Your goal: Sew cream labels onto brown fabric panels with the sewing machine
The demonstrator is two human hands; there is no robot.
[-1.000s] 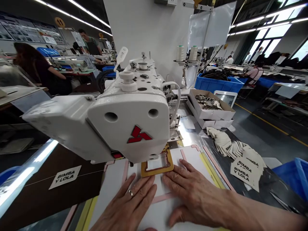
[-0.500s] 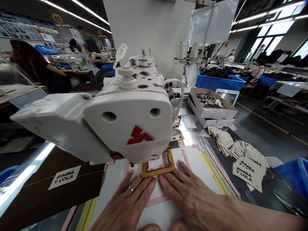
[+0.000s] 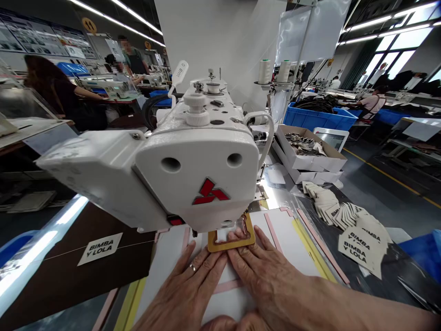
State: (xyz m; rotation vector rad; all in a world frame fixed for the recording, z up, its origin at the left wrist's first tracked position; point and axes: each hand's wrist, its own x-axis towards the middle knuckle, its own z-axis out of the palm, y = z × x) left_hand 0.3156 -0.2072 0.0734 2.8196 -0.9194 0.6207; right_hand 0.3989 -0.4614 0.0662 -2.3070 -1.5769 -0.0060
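Note:
Both hands lie flat on a white panel (image 3: 296,243) edged with pink and yellow strips. My left hand (image 3: 193,285), with a ring on one finger, has its fingers stretched toward the near left corner of a brass-coloured clamp frame (image 3: 231,245). From the other side, my right hand (image 3: 268,271) is spread at the frame's near right edge, and some fingertips show through its opening. Above them hangs the white head of a sewing machine (image 3: 196,161) with a red emblem; it hides the needle area. Neither hand grips anything.
Left of the panel, a printed label (image 3: 100,248) lies on dark brown material (image 3: 44,276). Fanned labels (image 3: 361,243) and scissors (image 3: 418,294) are on the right. Behind these stand a white box (image 3: 312,156) of labels and a blue crate (image 3: 320,117). Other people work farther back.
The whole view has shifted, so the machine and table appear slightly farther right. Right-hand fingertips show a little more inside the clamp frame. Both hands stay flat on the panel.

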